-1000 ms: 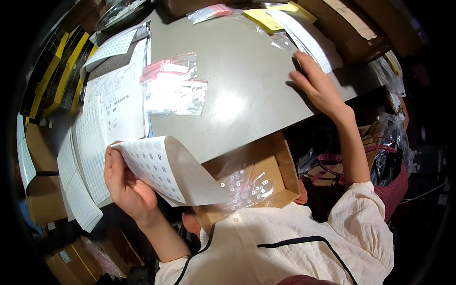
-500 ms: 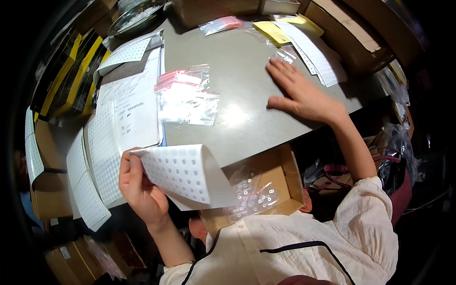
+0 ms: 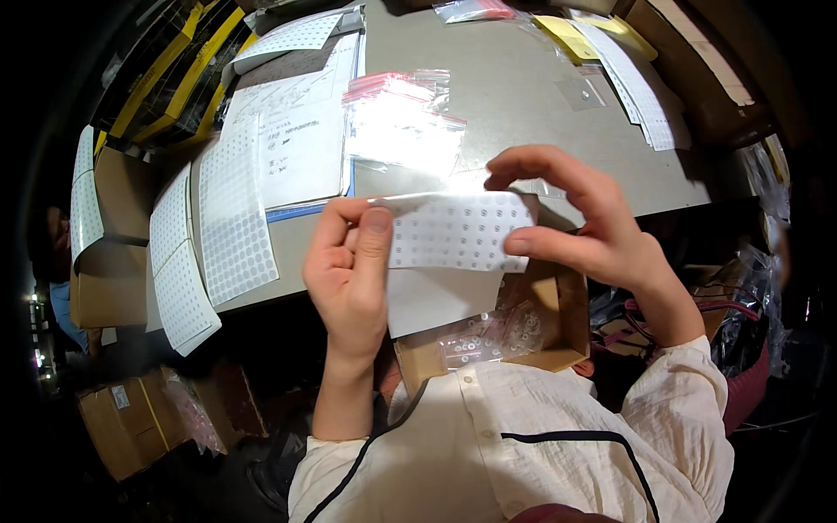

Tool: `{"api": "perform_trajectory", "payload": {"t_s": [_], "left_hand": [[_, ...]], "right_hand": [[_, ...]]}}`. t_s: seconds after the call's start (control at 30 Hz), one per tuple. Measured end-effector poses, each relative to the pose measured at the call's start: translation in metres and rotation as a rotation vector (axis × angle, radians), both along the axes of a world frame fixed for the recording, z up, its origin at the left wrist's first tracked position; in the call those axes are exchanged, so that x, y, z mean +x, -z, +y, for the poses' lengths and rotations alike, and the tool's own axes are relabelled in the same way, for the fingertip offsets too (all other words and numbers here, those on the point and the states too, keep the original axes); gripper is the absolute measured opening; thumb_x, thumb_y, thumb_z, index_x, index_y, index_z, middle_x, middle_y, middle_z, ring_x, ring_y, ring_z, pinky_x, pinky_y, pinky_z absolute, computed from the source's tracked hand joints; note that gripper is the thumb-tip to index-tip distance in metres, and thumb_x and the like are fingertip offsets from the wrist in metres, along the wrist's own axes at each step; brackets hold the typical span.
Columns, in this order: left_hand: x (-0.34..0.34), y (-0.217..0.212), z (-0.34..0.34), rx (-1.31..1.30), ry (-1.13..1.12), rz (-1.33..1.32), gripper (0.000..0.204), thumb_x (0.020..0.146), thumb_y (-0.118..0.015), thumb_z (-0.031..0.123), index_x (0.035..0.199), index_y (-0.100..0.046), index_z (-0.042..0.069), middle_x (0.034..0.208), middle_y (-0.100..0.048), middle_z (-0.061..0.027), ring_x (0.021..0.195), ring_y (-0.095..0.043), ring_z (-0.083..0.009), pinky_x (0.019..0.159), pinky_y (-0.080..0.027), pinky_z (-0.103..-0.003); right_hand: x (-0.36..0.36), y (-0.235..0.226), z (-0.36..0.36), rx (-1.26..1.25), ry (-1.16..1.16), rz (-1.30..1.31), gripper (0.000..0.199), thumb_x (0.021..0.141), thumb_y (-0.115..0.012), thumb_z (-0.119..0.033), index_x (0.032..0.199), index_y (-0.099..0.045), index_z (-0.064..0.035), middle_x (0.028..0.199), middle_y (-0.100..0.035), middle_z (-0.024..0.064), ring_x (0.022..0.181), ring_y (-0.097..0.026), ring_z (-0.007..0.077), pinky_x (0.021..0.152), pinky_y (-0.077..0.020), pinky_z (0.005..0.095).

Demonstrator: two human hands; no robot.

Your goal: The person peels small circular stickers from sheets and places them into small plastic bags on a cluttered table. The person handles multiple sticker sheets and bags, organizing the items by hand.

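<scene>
White paper sheets of round grey stickers (image 3: 235,231) lie on the grey surface (image 3: 514,96), beside handwritten white papers (image 3: 301,96). The left hand (image 3: 349,270) pinches a bent white sheet of small printed labels (image 3: 445,227), raised over the surface's near edge and partly covering a brown cardboard box (image 3: 569,305) with clear plastic bags of white rings (image 3: 475,344). The right hand (image 3: 602,227) is spread, its thumb over the sheet's right end; whether it touches is unclear.

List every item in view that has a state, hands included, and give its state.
White label sheet: bent over, printed side partly showing
Left hand: pinching the sheet
Right hand: open, thumb at the sheet's right end
Red-striped clear zip bags: flat, overlapping on the table
Cardboard box: open-topped
Clear bags in the box: filled with small white rings; sealing unclear
</scene>
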State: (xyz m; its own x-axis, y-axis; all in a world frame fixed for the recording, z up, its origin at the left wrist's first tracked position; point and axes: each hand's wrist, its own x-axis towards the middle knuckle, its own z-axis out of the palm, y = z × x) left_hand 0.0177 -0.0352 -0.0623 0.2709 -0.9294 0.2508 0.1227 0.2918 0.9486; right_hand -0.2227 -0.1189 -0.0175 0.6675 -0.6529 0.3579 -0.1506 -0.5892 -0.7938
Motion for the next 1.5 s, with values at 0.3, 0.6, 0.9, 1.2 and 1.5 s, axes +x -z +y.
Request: {"api": "perform_trajectory", "payload": {"t_s": [0.3, 0.6, 0.9, 1.2, 1.5], "left_hand": [[-0.034, -0.013, 0.003, 0.026, 0.057, -0.226, 0.013, 0.103, -0.061, 0.009, 0.103, -0.064, -0.003, 0.079, -0.055, 0.0063, 0.068, -0.04, -0.0001, 0.058, -0.03, -0.018], [-0.035, -0.012, -0.001, 0.068, 0.083, -0.237, 0.015, 0.102, -0.06, 0.007, 0.107, -0.067, -0.004, 0.083, -0.066, 0.0015, 0.07, -0.053, -0.0026, 0.061, -0.043, -0.019], [0.006, -0.009, -0.006, 0.095, 0.067, -0.022, 0.02, 0.102, -0.061, 0.013, 0.109, -0.067, -0.005, 0.097, -0.069, -0.0051, 0.084, -0.061, -0.0064, 0.077, -0.046, -0.019], [0.012, -0.005, -0.002, 0.082, 0.059, -0.009, 0.022, 0.103, -0.059, 0.013, 0.111, -0.065, -0.006, 0.098, -0.069, -0.0056, 0.084, -0.061, -0.0062, 0.076, -0.046, -0.019], [0.029, -0.002, -0.002, -0.022, 0.01, 0.287, 0.021, 0.104, -0.054, 0.014, 0.108, -0.064, -0.005, 0.099, -0.069, -0.0081, 0.086, -0.064, -0.0103, 0.08, -0.05, -0.022]], "right_hand": [[0.029, -0.019, 0.004, -0.53, 0.056, 0.063, 0.032, 0.077, -0.077, 0.003, 0.105, -0.062, 0.0004, 0.096, -0.063, 0.012, 0.091, -0.062, 0.0316, 0.087, -0.0518, 0.0377], [0.027, -0.007, 0.005, -0.706, 0.107, 0.034, 0.026, 0.072, -0.074, -0.004, 0.095, -0.062, -0.0037, 0.094, -0.06, 0.0087, 0.09, -0.058, 0.0286, 0.084, -0.0468, 0.0389], [-0.062, -0.005, -0.04, -0.161, 0.255, 0.435, 0.015, 0.088, -0.066, -0.019, 0.087, -0.062, -0.0042, 0.101, -0.058, 0.0048, 0.104, -0.051, 0.0213, 0.097, -0.0399, 0.0364], [-0.06, 0.013, -0.035, -0.308, 0.32, 0.586, 0.02, 0.085, -0.069, -0.022, 0.091, -0.061, -0.0045, 0.104, -0.057, 0.006, 0.109, -0.045, 0.0264, 0.097, -0.0401, 0.0361], [-0.068, -0.011, -0.029, -0.091, 0.171, 0.655, 0.047, 0.08, -0.082, -0.042, 0.103, -0.062, -0.0066, 0.096, -0.059, 0.0047, 0.095, -0.052, 0.0224, 0.088, -0.0438, 0.0346]]}}
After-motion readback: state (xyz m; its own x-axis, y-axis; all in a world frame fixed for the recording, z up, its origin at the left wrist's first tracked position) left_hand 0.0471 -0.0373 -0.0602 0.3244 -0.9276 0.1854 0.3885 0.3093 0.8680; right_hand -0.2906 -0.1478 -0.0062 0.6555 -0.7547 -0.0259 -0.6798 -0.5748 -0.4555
